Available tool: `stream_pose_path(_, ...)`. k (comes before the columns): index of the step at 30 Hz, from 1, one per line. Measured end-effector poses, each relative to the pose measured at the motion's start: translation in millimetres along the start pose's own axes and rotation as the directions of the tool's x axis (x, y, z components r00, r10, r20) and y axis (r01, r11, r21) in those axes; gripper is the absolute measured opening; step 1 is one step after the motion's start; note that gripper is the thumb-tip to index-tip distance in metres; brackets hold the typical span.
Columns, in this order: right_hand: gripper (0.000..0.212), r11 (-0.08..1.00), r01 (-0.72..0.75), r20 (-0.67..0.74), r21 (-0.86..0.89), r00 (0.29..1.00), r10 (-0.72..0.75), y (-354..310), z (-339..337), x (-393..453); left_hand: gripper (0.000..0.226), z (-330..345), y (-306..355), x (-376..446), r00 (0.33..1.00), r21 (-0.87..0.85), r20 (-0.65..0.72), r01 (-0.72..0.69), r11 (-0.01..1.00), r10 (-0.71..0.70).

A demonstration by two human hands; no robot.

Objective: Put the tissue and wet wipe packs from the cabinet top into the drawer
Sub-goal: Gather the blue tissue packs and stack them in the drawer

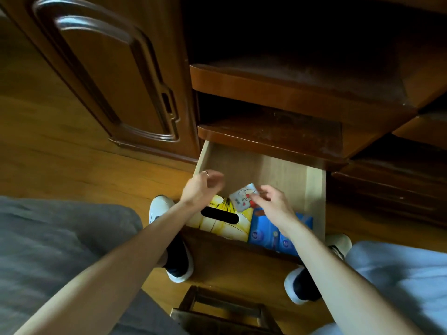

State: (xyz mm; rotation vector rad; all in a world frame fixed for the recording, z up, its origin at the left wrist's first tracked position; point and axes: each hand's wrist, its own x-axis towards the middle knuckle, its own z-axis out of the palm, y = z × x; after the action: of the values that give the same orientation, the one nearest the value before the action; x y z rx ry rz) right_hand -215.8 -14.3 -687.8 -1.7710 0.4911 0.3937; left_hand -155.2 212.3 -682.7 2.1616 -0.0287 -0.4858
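Right hand [273,201] pinches a small white pack [243,195] over the open drawer [314,189]. Left hand [202,187] hovers loosely curled, holding nothing. Yellow pack [217,221] and blue pack [268,232] fill the front edge; back half's bare.

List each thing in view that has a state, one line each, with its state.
Light wooden drawer: pulled open, back part bare.
Yellow tissue pack: lying in the drawer's front left.
Blue wet wipe pack: lying in the front right.
Small white printed pack: held by right hand, tilted over the drawer.
Left hand: open, holding nothing.
Dark wooden cabinet door: closed.
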Motion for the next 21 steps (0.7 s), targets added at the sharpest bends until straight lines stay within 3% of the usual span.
stream_pose_path(2, 0.023, 1.0, -0.031, -0.134, 0.007, 0.99, 0.031, 0, 2, 15, 0.038, -19, -15, 10, 0.979, 0.222, -0.203, 0.064, 0.973, -0.018)
stream_pose_path(4, 0.042, 0.998, -0.055, -0.183, -0.017, 0.982, 0.051, -1, 7, 32, 0.043, -31, -36, 17, 0.972, 0.294, -0.206, 0.173, 0.94, -0.114)
stream_pose_path(7, 0.054, 0.996, -0.057, -0.124, -0.071, 0.991, 0.047, -2, 27, 57, 0.042, -27, -64, 19, 0.974, 0.282, -0.089, 0.226, 0.932, -0.21)
stream_pose_path(12, 0.044, 0.965, -0.092, -0.032, -0.245, 0.996, 0.087, 7, 62, 99, 0.04, -6, -90, 18, 0.97, 0.282, -0.189, 0.202, 0.938, -0.152)
stream_pose_path(16, 0.032, 0.927, -0.138, -0.022, -0.35, 0.99, 0.14, 8, 84, 126, 0.05, -1, -99, 19, 0.966, 0.196, -0.194, 0.208, 0.958, -0.17)
stream_pose_path(21, 0.042, 0.788, -0.12, 0.007, -0.604, 0.988, 0.156, 12, 124, 141, 0.045, -3, -98, 21, 0.97, 0.189, -0.195, 0.183, 0.965, -0.146)
